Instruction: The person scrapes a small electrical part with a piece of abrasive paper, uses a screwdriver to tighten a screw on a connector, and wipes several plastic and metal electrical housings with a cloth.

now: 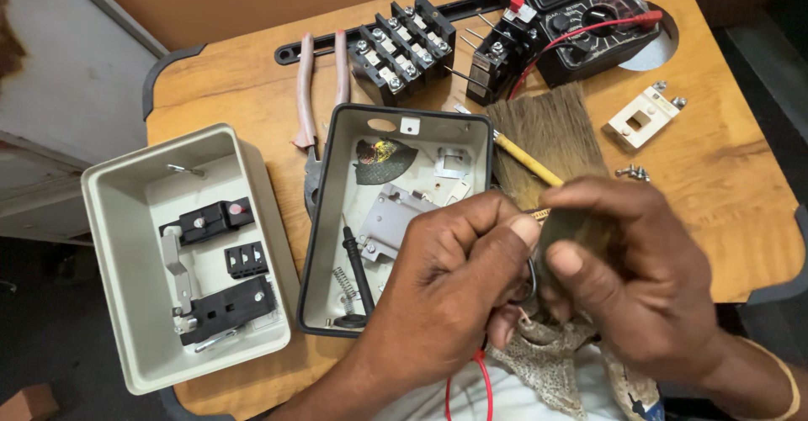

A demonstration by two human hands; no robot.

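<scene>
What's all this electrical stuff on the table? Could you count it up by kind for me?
Grey switch-box halves: 2
Black terminal blocks: 2
Meters: 1
Pliers: 1
Brushes: 1
White switch plates: 1
Total: 8

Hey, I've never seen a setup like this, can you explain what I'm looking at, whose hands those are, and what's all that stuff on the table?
The single picture comes from a camera on a person's head, looking down at their own bare hands. The left hand and right hand meet around a small metal part, too hidden to identify. On the wooden table lie two opened switch boxes, grey and dark-rimmed, pliers, black terminal blocks, a brush and a multimeter.
</scene>
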